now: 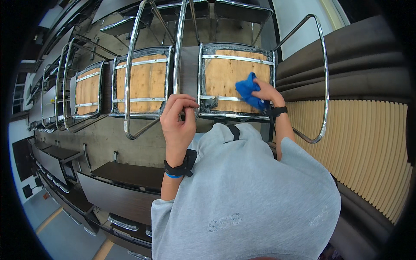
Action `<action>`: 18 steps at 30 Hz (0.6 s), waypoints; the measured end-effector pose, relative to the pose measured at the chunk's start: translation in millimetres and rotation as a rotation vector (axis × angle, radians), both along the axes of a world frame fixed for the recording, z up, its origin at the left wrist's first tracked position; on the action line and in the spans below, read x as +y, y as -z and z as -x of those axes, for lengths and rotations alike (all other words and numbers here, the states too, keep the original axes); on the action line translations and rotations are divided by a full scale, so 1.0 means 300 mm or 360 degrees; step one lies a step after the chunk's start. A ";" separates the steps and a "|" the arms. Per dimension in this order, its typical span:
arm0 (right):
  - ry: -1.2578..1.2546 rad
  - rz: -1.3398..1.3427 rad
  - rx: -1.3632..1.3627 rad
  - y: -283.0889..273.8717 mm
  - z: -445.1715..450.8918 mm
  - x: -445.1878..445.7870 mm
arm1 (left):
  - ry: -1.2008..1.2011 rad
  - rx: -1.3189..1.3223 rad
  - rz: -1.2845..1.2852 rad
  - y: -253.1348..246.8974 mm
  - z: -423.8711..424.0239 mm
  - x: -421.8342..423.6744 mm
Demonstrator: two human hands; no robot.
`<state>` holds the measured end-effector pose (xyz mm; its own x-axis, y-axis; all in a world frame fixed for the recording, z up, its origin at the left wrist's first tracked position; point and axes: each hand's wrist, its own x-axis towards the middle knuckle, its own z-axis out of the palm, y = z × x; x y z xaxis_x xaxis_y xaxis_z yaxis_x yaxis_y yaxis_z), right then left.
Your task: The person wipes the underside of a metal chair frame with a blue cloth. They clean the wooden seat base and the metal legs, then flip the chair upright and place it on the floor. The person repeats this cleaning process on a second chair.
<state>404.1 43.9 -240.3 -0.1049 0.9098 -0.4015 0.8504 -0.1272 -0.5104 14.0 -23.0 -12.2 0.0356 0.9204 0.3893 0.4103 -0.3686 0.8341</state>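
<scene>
An upturned chair lies before me, its plywood seat underside (224, 78) facing up, crossed by two metal bars and edged with dark wrinkled upholstery. My right hand (268, 91) grips a blue cloth (248, 91) over the right part of that plywood, by the lower bar. Beside the chair's left edge is my left hand (180, 112), raised with curled fingers near a chrome chair leg (178, 65); whether it touches the metal I cannot tell. Nothing shows between its fingers. A bent chrome tube leg (326, 78) rises on the right.
More upturned chairs (141, 81) stand in a row on the left. Dark tables (130, 174) are at the lower left. Along the right side are a slatted wooden panel (351, 130) and dark folded fabric (341, 48). Other chairs (242, 13) stand beyond the row.
</scene>
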 end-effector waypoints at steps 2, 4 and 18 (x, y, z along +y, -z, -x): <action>0.0090 -0.0447 -0.0034 -0.023 0.026 0.082 | -0.0022 -0.0011 0.0019 -0.003 0.000 0.003; 0.0115 -0.0654 -0.0241 -0.092 0.047 0.193 | -0.0040 -0.0006 0.0016 -0.001 0.005 0.002; 0.0627 -0.0095 -0.0551 0.165 -0.187 0.210 | -0.0047 -0.0198 0.0077 0.004 0.016 -0.009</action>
